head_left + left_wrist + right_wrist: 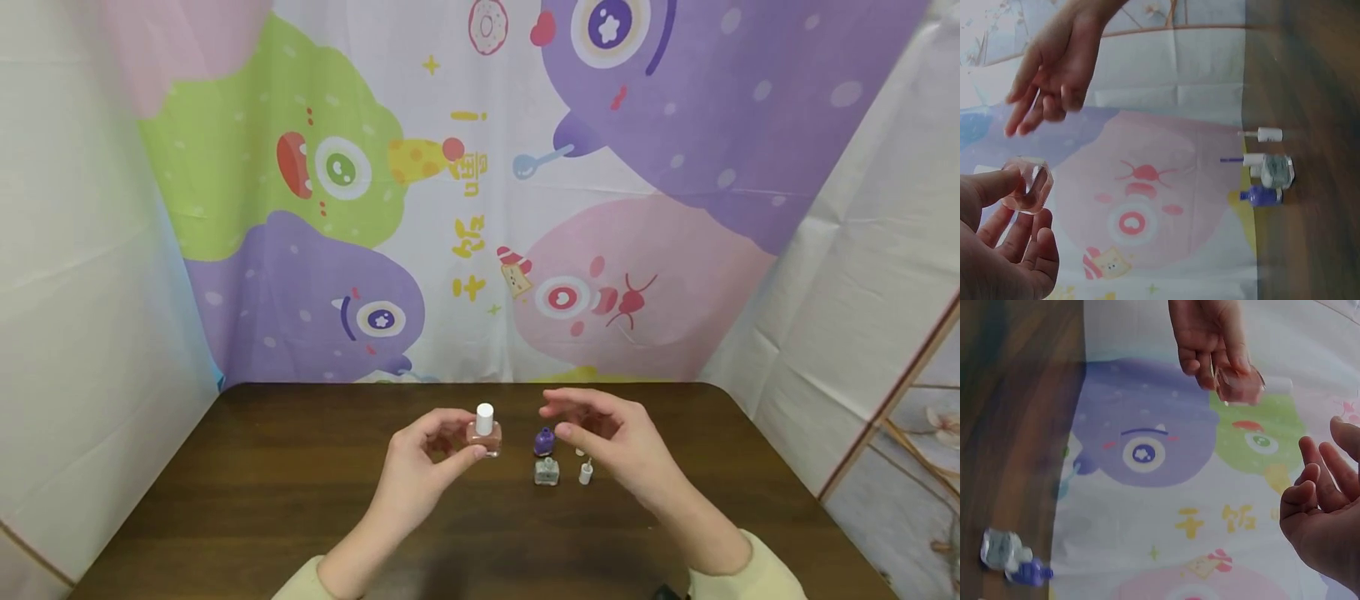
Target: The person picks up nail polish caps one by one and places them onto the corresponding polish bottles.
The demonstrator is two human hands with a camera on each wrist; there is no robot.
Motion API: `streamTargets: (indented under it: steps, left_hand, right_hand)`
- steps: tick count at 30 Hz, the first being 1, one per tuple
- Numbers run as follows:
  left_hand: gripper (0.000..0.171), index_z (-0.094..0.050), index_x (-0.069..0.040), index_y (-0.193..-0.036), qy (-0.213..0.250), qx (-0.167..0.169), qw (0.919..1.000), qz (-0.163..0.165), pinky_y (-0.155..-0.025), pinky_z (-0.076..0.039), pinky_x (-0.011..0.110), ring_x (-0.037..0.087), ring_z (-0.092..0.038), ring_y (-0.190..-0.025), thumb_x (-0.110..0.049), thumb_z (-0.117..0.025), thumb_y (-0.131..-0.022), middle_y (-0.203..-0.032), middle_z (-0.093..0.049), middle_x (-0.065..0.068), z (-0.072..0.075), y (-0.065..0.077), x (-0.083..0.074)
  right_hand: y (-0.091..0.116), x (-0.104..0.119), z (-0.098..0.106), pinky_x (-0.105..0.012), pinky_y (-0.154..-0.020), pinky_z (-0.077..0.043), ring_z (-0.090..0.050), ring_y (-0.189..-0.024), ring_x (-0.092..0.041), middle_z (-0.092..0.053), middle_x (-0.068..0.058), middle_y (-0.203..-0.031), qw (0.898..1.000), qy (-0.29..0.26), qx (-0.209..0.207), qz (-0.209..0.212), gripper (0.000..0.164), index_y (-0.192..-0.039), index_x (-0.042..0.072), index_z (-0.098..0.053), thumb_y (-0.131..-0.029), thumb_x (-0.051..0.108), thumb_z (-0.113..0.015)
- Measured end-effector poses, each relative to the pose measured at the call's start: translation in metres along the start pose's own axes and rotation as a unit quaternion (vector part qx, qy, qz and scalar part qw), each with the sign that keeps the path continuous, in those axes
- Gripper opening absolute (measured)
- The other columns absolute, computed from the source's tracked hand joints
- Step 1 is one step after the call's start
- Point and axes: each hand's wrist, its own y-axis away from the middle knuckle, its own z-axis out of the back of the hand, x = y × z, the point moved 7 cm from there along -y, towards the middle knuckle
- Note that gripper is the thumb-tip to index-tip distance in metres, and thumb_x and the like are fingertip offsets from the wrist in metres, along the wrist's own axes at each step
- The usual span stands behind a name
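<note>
My left hand [416,471] pinches a nail polish bottle [491,440] of pinkish-nude colour between thumb and fingers, upright above the table, its white cap [485,418] on. To its right, my right hand [622,433] hovers with fingers spread and loosely bent, holding nothing. Below and beside that hand, a purple nail polish bottle [544,443] and a silver glitter one [547,472] stand uncapped on the table. A white brush cap [586,474] stands with its brush upward. Another white cap with a purple brush [1252,160] shows in the left wrist view, mostly hidden from the head view.
The dark wooden table [300,500] ends at a cartoon-printed curtain [457,333] behind. White cloth [82,292] hangs at the left and more at the right. A small black object [666,592] lies at the bottom edge, by the right sleeve.
</note>
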Motion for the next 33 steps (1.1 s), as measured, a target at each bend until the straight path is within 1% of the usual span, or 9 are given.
streamTargets:
  steps: [2, 5, 10, 13, 20, 24, 27, 30, 33]
  left_hand:
    - [0.026, -0.068, -0.013, -0.098, -0.005, -0.006, 1.0000, -0.003, -0.064, -0.051, 0.024, 0.009, -0.061, -0.074, -0.016, -0.080, -0.074, -0.085, -0.069, 0.000, 0.004, -0.002, 0.002]
    - [0.027, -0.069, -0.012, -0.098, -0.015, -0.018, 0.9997, 0.003, -0.065, -0.051, 0.024, 0.009, -0.061, -0.075, -0.014, -0.080, -0.074, -0.084, -0.068, 0.000, 0.012, -0.004, 0.008]
    - [0.030, -0.069, -0.011, -0.099, -0.030, -0.050, 0.9977, 0.036, -0.067, -0.051, 0.025, 0.010, -0.061, -0.077, -0.011, -0.081, -0.072, -0.086, -0.069, 0.001, 0.027, -0.009, 0.020]
    - [0.031, -0.069, -0.011, -0.100, -0.037, -0.063, 0.9962, 0.047, -0.069, -0.051, 0.026, 0.011, -0.062, -0.079, -0.011, -0.081, -0.072, -0.088, -0.070, 0.002, 0.036, -0.013, 0.026]
    - [0.029, -0.069, -0.008, -0.100, -0.051, -0.083, 0.9946, 0.035, -0.069, -0.051, 0.022, 0.012, -0.064, -0.080, -0.007, -0.080, -0.073, -0.089, -0.070, 0.005, 0.056, -0.020, 0.036]
    - [0.029, -0.069, -0.008, -0.101, -0.070, -0.101, 0.9919, 0.035, -0.068, -0.052, 0.024, 0.007, -0.062, -0.077, -0.006, -0.080, -0.073, -0.087, -0.071, 0.006, 0.064, -0.021, 0.045]
    - [0.029, -0.069, -0.008, -0.101, -0.079, -0.110, 0.9901, 0.038, -0.068, -0.051, 0.022, 0.004, -0.061, -0.076, -0.007, -0.080, -0.073, -0.086, -0.071, 0.006, 0.069, -0.023, 0.053]
    - [0.029, -0.070, -0.007, -0.101, -0.072, -0.112, 0.9902, 0.043, -0.068, -0.050, 0.019, 0.005, -0.062, -0.078, -0.006, -0.080, -0.073, -0.087, -0.071, 0.008, 0.073, -0.024, 0.062]
    - [0.030, -0.070, -0.006, -0.102, -0.059, -0.115, 0.9901, 0.056, -0.069, -0.050, 0.017, 0.007, -0.063, -0.079, -0.006, -0.080, -0.073, -0.089, -0.071, 0.011, 0.077, -0.024, 0.073]
  right_hand:
    - [0.001, -0.001, 0.006, -0.025, -0.072, -0.052, -0.064, -0.095, -0.014, -0.069, -0.011, -0.105, 1.000, 0.003, -0.011, 0.000, 0.033, -0.119, 0.011, -0.062, -0.086, 0.008, -0.067]
    - [0.003, -0.001, 0.016, -0.023, -0.075, -0.051, -0.064, -0.095, -0.013, -0.069, -0.008, -0.104, 1.000, 0.009, -0.029, 0.004, 0.032, -0.118, 0.009, -0.062, -0.086, 0.008, -0.067]
    - [0.007, -0.005, 0.033, -0.020, -0.078, -0.050, -0.063, -0.096, -0.012, -0.069, -0.004, -0.103, 0.998, 0.029, -0.058, 0.009, 0.031, -0.117, 0.007, -0.063, -0.087, 0.007, -0.066]
    - [0.012, -0.010, 0.041, -0.020, -0.076, -0.050, -0.063, -0.094, -0.011, -0.070, -0.001, -0.103, 0.996, 0.046, -0.072, 0.006, 0.030, -0.118, 0.008, -0.063, -0.087, 0.007, -0.066]
    - [0.022, -0.022, 0.057, -0.019, -0.077, -0.050, -0.062, -0.092, -0.011, -0.070, 0.004, -0.103, 0.992, 0.067, -0.109, -0.007, 0.033, -0.119, 0.010, -0.063, -0.087, 0.005, -0.066]
    - [0.027, -0.033, 0.063, -0.019, -0.075, -0.049, -0.061, -0.091, -0.009, -0.070, 0.004, -0.103, 0.989, 0.082, -0.121, -0.017, 0.033, -0.120, 0.011, -0.063, -0.087, 0.007, -0.066]
    - [0.030, -0.045, 0.066, -0.018, -0.074, -0.049, -0.059, -0.088, -0.008, -0.070, 0.005, -0.103, 0.988, 0.090, -0.126, -0.026, 0.032, -0.119, 0.010, -0.063, -0.087, 0.008, -0.067]
    - [0.033, -0.057, 0.069, -0.018, -0.072, -0.048, -0.057, -0.086, -0.007, -0.069, 0.007, -0.102, 0.987, 0.090, -0.131, -0.034, 0.032, -0.119, 0.009, -0.063, -0.087, 0.007, -0.067]
    - [0.035, -0.070, 0.070, -0.019, -0.070, -0.048, -0.056, -0.084, -0.007, -0.068, 0.009, -0.101, 0.986, 0.089, -0.133, -0.038, 0.033, -0.119, 0.008, -0.063, -0.086, 0.007, -0.067]
